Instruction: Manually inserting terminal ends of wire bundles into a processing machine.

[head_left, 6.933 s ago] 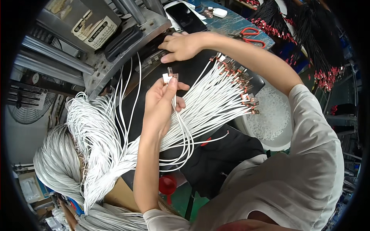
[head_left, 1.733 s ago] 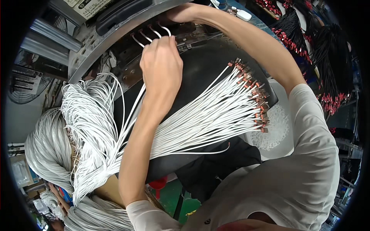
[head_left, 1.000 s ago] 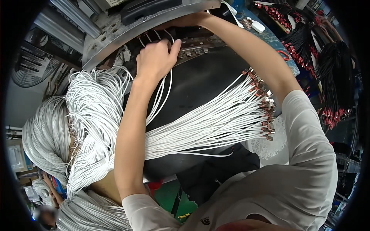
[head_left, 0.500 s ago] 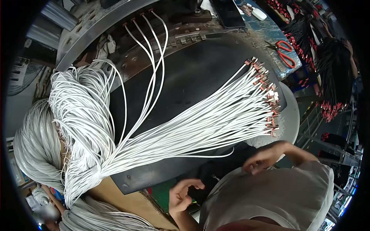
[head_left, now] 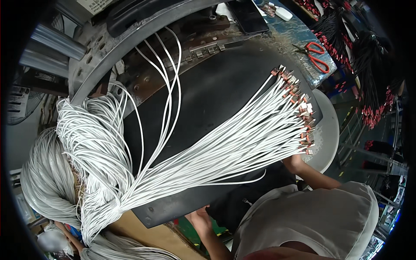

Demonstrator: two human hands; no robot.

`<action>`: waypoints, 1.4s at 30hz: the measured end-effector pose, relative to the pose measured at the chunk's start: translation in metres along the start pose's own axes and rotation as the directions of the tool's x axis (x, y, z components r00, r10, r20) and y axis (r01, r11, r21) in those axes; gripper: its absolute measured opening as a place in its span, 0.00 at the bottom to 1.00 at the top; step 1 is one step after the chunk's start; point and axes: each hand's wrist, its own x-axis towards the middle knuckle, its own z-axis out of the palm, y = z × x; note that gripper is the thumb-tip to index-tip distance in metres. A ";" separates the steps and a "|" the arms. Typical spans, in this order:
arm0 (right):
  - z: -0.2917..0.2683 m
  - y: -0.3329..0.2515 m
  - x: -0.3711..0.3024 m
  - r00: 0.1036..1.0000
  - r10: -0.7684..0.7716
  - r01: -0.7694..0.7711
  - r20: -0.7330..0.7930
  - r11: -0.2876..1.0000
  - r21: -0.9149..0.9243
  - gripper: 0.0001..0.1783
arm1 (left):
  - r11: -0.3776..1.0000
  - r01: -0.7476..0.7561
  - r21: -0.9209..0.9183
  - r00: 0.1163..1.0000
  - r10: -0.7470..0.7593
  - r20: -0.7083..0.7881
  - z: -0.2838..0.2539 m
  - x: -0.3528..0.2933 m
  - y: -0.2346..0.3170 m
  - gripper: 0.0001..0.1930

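A large bundle of white cables fans out across a black board. Metal connectors with copper-red parts tip the cables at the right. My left hand is at the board's front edge, its fingertips partly hidden there. Beside the board's right front corner, just below the connectors, is my right hand; its fingers are mostly covered by the board and cables. Several separate cables run up from the bundle to the machine, where a curved metal arm covers their ends.
Red-handled scissors and a black phone lie at the back right. Grey cable coils hang at the left. A round grey stool seat stands past the board's right edge. Black cables with red ends hang farther right.
Both hands have gone from above my lap to the board's front edge, the right one farther forward. The view has shifted, and the metal arm now covers the separate cables' connectors.
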 end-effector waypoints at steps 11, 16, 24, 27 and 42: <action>0.009 0.007 0.017 0.991 0.087 -0.098 0.103 0.990 0.099 0.30 | 0.838 -0.241 0.489 0.970 0.210 0.119 -0.001 0.008 -0.006 0.25; 0.106 -0.091 -0.001 0.509 0.556 -0.002 0.657 0.764 -0.645 0.17 | -0.059 -0.713 0.699 0.689 0.125 0.714 0.021 0.016 -0.040 0.16; 0.188 -0.244 0.011 0.467 0.270 0.807 0.842 0.260 -0.530 0.13 | -0.373 -0.757 0.537 0.653 -0.456 0.604 0.023 -0.003 -0.056 0.13; 0.198 -0.246 0.039 0.483 0.121 0.867 0.867 0.072 -0.493 0.12 | -0.439 -0.738 0.512 0.674 -0.485 0.557 0.029 -0.008 -0.067 0.15; 0.212 -0.247 0.099 0.496 0.005 0.862 0.868 0.117 -0.493 0.11 | -0.130 -0.512 0.849 0.847 0.090 0.524 0.070 0.043 -0.077 0.21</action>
